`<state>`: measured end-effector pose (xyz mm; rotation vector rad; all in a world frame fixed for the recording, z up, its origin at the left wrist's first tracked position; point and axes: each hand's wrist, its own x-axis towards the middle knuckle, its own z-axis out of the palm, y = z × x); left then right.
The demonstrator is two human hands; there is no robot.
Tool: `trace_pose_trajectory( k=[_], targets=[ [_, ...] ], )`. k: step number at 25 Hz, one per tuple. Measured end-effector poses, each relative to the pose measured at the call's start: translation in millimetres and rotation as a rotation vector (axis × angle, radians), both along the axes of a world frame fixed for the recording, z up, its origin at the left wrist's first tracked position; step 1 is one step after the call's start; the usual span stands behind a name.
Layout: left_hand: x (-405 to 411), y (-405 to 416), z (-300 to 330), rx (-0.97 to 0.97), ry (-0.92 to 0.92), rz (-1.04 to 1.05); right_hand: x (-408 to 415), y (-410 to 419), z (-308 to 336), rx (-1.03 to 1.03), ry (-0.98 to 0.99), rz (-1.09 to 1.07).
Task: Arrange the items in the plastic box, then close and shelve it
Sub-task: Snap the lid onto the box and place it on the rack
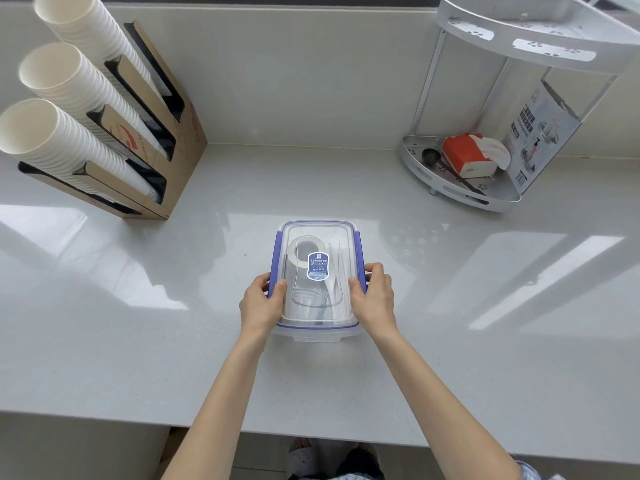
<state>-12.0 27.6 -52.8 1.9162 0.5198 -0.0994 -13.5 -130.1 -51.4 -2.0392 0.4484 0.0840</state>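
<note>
Clamping both hands, left (261, 299) and right (372, 294), on the lidded plastic box (318, 327); I'd press each purple side latch (360, 252) fully down before lifting off worktop (450, 323).

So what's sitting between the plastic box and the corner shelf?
Nothing: the head view shows bare countertop between the plastic box and the corner shelf.

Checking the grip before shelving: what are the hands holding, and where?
Both hands, left and right, hold the plastic box by its two long sides, at the blue side latches.
</note>
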Motion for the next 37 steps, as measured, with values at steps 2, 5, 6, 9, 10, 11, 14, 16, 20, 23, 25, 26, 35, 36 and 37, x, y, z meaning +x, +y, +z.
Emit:
trace_pose_trajectory(
  k=[2, 5, 6, 9, 10, 11, 14, 16, 20, 23, 25, 26, 35, 36, 37],
  targets=[
    [2, 3, 1, -0.089, 0.052, 0.011, -3, -2, 0, 0.059, 0.025, -0.004],
    [6, 10, 6, -0.21, 0.136, -0.001, -8, -7, -1, 0.112, 0.092, 0.037],
    [7, 11, 8, -0.239, 0.159, -0.011, -9, -9, 0, 0.116, 0.091, 0.044],
    [8, 9, 13, -0.269, 0.14, -0.055, -8, -15, 4, 0.152, 0.05, 0.03],
    [8, 6, 16, -0.278, 0.118, -0.07, -7, -18, 6, 0.164, 0.033, 0.018],
    [10, 3, 19, -0.29, 0.102, -0.082, -5, -22, 10, 0.177, 0.014, 0.005],
    [19, -8, 33, -0.314, 0.057, -0.119, 4, -36, 23, 0.211, -0.056, -0.025],
    [31, -17, 47, -0.348, 0.025, -0.141, 13, -48, 39, 0.216, -0.127, -0.033],
    [55, -39, 84, -0.463, -0.05, -0.184, 38, -77, 81, 0.195, -0.284, -0.034],
    [75, -61, 120, -0.549, -0.116, -0.241, 60, -103, 123, 0.171, -0.392, -0.046],
    [85, -74, 143, -0.6, -0.168, -0.274, 71, -121, 149, 0.134, -0.447, -0.046],
    [92, -82, 156, -0.624, -0.194, -0.296, 77, -132, 163, 0.121, -0.47, -0.046],
    [138, -153, 233, -0.733, -0.256, -0.414, 122, -214, 251, 0.031, -0.555, -0.054],
    [143, -161, 239, -0.744, -0.246, -0.435, 127, -224, 259, 0.01, -0.56, -0.06],
    [149, -170, 245, -0.755, -0.234, -0.46, 133, -233, 266, -0.004, -0.567, -0.06]
  ],
)
